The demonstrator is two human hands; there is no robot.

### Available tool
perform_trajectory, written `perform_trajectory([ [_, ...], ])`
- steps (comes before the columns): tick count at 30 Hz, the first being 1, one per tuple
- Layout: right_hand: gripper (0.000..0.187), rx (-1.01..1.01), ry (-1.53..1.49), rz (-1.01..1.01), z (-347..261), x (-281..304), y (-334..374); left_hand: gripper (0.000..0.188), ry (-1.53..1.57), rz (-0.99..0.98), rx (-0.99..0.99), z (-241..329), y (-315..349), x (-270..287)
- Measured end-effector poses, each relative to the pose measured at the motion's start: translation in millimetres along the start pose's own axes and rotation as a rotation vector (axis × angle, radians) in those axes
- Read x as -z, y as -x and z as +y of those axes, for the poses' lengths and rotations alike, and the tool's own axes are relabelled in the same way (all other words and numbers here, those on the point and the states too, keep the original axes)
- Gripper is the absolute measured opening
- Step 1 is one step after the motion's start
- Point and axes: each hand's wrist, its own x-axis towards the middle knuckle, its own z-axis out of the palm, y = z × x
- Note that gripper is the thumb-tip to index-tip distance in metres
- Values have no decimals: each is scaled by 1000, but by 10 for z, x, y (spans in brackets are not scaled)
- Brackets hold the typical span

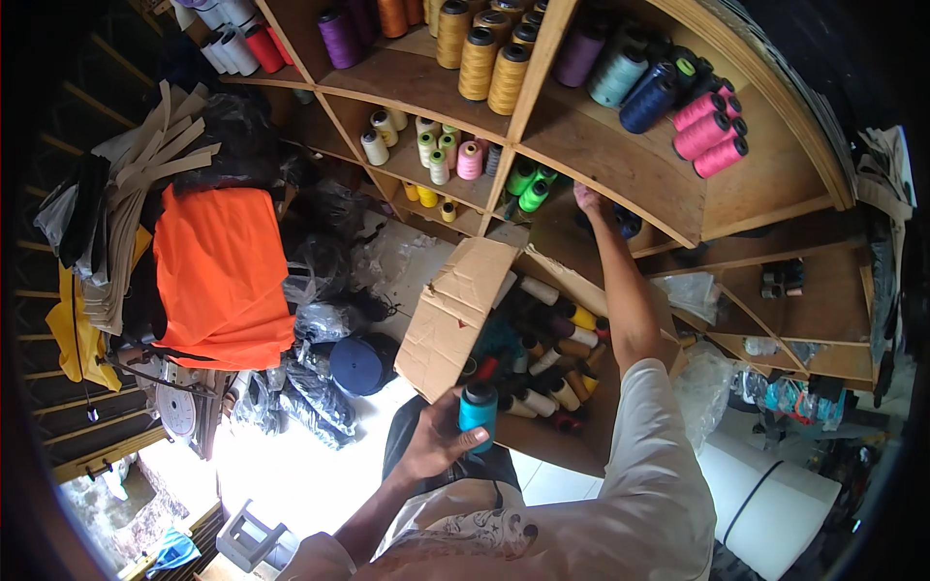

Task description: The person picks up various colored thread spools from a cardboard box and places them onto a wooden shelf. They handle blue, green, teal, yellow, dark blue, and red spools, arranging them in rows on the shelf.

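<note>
teal thread cylinder [477, 416] is gripped by left hand [438, 441], fingers wrapped | right hand [586, 197] seen by wooden shelf [581, 140], fingers unreadable | creased cardboard flap [455, 320]

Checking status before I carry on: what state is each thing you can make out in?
Left hand: closed around the teal spool
Teal spool: held, wound with thread
Right hand: raised at the shelf; grip unclear
Box: open, flap up
Box spools: many lying on their sides
Orange cloth: draped
White roll: rolled, strapped
</note>
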Motion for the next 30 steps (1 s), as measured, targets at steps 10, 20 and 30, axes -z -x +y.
perform_trajectory([
  [10, 38, -604, 1507, -252, 1795, -2372, 2820, 34, 114, -39, -63, 177, -466, -141],
  [20, 48, -549, 1629, -287, 1813, -2661, 3142, 54, -33, 5, -171, -9, -637, -243],
  [30, 48, 493, 2678, -97, 1244, -1446, 1728, 43, -209, 357, -228, -189, -424, 230],
])
